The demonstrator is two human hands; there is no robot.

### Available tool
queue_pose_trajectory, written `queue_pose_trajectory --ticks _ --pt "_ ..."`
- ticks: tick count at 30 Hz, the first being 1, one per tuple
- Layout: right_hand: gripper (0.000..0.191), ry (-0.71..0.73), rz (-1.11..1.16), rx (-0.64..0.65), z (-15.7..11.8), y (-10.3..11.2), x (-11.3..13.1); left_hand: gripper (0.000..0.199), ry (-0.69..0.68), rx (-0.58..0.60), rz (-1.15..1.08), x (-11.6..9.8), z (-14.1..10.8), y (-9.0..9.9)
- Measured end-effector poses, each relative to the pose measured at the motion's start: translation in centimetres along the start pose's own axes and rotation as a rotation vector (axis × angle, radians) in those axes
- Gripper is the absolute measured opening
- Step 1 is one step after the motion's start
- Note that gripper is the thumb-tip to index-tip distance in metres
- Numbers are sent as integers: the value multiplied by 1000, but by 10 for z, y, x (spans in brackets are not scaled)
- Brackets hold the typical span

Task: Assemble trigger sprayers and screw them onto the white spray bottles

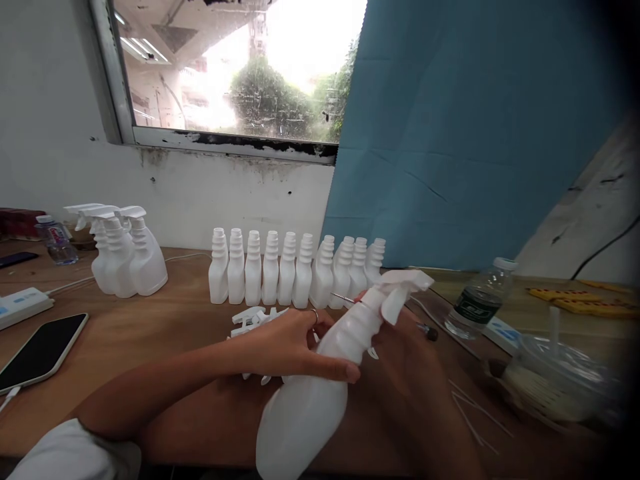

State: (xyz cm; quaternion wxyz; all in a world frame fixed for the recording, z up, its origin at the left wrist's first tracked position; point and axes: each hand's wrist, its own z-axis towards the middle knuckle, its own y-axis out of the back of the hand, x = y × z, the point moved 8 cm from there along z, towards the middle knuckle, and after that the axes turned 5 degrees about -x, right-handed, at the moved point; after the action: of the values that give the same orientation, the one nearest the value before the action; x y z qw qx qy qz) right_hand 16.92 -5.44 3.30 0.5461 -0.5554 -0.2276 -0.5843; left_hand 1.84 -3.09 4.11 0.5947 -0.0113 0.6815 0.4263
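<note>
One white spray bottle (303,427) tilts across your view above the table (190,320), its trigger head (403,283) toward the right. Your left hand (295,343) is clamped round its middle; your right hand (407,350) is behind the neck, too hidden to tell whether it grips. Ten headless bottles (271,277) line up near the wall (240,193); at least three headed bottles (147,263) stand at left. Loose trigger heads (249,319) beside your left hand are too covered to count.
</note>
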Motion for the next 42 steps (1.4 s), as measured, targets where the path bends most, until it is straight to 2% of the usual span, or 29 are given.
queue_pose_trajectory --ticks 3,5,6,8,12,15,17,21,24,27,30,33,36,40,41,42 --pt "36 -45 -41 -119 -3 5 -4 66 -18 -164 196 -5 -3 11" --pt "30 -14 -92 -128 -4 5 -1 65 -46 -201 267 -8 -3 13" --pt "29 3 -104 -109 -4 4 1 62 -62 -188 265 -9 -3 13" --pt "34 25 -99 -31 -2 0 2 52 -90 -90 196 -11 -4 9" --pt "41 102 31 252 1 -16 5 37 -113 147 23 -17 -11 -1" --pt "48 63 94 387 1 -25 1 34 -123 127 2 -21 -14 2" --pt "52 50 75 363 1 -24 -1 35 -129 91 18 -22 -14 4" --pt "36 125 17 276 -2 -19 9 34 -122 83 20 -20 -12 6" --pt "32 128 52 323 -6 -23 9 33 -119 99 9 -19 -12 5" --pt "43 107 125 354 -2 -25 -1 33 -100 110 19 -17 -12 4" --pt "49 167 193 365 10 -23 -10 34 -83 121 40 -15 -13 2" --pt "41 235 186 342 14 -21 -10 34 -74 149 20 -15 -12 1" --pt "37 215 204 304 5 -20 -4 30 -47 272 -129 -15 -12 -2" --pt "41 194 325 236 -9 -11 11 38 20 617 -359 -14 -23 -16" --pt "41 204 321 187 -10 -4 16 43 20 663 -375 -14 -28 -19" --pt "42 212 281 141 -10 3 21 48 9 646 -378 -13 -31 -20"
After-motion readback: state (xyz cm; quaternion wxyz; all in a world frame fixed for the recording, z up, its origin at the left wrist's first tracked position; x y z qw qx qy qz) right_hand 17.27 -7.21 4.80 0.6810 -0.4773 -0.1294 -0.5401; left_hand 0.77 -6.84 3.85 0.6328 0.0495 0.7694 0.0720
